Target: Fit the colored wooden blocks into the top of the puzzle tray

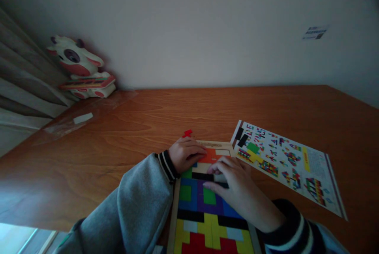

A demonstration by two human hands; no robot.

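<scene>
A wooden puzzle tray (175,210) lies lengthwise before me, with flat coloured pieces fitted inside it. My left hand (186,153) rests at its upper left corner, fingers extended over the rim near an orange piece (211,154). Over the upper right part hovers my right hand (233,179), thumb and index finger apart, with no piece visible between them. Below the fingers are a black strip (203,176) and a green square (209,196) framed in purple. Just past my left hand sits a red piece (187,133) on the table. The right palm's underside is hidden.
A printed pattern sheet (296,167) lies to the right, with loose black pieces (243,140), a green piece (253,147) and a yellow piece (254,157) on its left end. A cow-shaped toy keyboard (89,82) stands at the back left by a curtain (26,84).
</scene>
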